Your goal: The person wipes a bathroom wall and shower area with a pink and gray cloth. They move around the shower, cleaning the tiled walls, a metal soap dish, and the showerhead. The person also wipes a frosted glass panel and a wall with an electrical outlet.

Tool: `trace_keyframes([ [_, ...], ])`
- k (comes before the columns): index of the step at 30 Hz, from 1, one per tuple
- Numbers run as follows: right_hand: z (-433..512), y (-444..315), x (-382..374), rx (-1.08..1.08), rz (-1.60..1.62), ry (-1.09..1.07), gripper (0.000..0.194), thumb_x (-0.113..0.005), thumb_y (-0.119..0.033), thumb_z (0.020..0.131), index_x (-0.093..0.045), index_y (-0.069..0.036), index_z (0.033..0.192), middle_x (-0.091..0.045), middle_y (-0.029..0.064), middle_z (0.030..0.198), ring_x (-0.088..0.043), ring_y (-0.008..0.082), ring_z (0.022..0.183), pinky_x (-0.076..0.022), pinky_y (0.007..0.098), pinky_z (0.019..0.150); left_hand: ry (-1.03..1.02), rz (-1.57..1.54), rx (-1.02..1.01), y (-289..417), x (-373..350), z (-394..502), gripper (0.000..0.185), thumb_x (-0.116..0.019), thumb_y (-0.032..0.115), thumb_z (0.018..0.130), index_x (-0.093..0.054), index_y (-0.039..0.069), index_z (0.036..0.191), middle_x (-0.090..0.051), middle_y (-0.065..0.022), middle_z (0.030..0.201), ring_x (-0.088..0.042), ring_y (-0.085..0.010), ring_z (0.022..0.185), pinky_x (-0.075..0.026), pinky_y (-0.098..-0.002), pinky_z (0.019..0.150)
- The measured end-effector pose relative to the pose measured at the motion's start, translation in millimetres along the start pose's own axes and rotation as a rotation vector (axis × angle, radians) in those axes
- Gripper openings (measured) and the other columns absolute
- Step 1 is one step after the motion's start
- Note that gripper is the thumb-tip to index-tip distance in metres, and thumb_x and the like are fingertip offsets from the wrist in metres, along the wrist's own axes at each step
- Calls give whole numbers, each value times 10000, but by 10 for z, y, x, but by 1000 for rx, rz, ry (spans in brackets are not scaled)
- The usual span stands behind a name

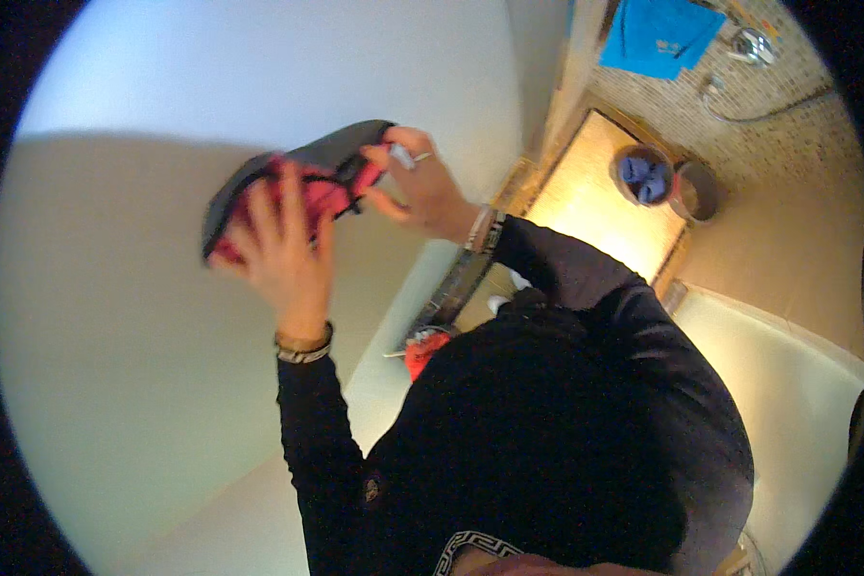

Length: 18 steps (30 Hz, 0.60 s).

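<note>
Before a pale, smooth surface, both hands hold up a curved grey and red item [324, 155] with black edging; its exact kind cannot be told. The fingers of my left hand [281, 241] lie spread over its red side, blurred, with the thumb close to its lower edge. At the item's right end, my right hand [421, 187] pinches it between thumb and fingers. A small whitish piece [403, 155] shows at the right fingers, and a ring is on one finger. Bracelets circle both wrists below dark sleeves. The hands partly hide the red side.
Two round buckets stand to the right; one [642, 175] holds bluish-purple items, the other [695, 191] touches it. A blue cloth item [662, 36] lies against mosaic tiles near a chrome mixer [754, 47] and hose. A red item [425, 353] sits left of the torso, beside a dark ledge [457, 288].
</note>
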State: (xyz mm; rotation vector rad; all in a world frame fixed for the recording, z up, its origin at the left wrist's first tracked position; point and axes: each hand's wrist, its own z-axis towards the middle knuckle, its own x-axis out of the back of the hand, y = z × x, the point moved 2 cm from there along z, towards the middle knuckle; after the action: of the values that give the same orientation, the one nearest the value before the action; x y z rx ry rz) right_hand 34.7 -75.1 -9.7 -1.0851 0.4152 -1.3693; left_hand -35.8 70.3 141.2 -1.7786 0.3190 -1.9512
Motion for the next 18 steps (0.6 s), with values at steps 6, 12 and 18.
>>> trace_keyframes([
  [6, -103, -530, -106, 70, 47, -201, 622, -763, -267, 834, -592, -109, 1411, -474, 279, 1391, -418, 463, 1368, -365, 520, 1169, 144, 124, 163, -494, -73, -741, 760, -744, 718, 790, -631, 241, 1371, -471, -179, 1521, -316, -559, 1413, -149, -808, 1080],
  [12, -48, -717, -241, 230, 124, -280, 638, -767, -296, 842, -584, -229, 1450, -456, 210, 1484, -373, 429, 1421, -295, 560, 1190, 225, 136, 279, -796, -80, -1210, 866, -755, 727, 773, -584, 149, 1395, -430, -238, 1500, -310, -605, 1346, -147, -800, 1066],
  [18, 100, -633, -430, 311, 76, -224, 669, -750, -330, 865, -517, -267, 1489, -419, 201, 1526, -351, 426, 1457, -233, 650, 1191, 307, 146, 329, -807, -193, -1180, 889, -760, 675, 805, -528, 96, 1438, -370, -300, 1512, -285, -615, 1358, -158, -794, 1079],
])
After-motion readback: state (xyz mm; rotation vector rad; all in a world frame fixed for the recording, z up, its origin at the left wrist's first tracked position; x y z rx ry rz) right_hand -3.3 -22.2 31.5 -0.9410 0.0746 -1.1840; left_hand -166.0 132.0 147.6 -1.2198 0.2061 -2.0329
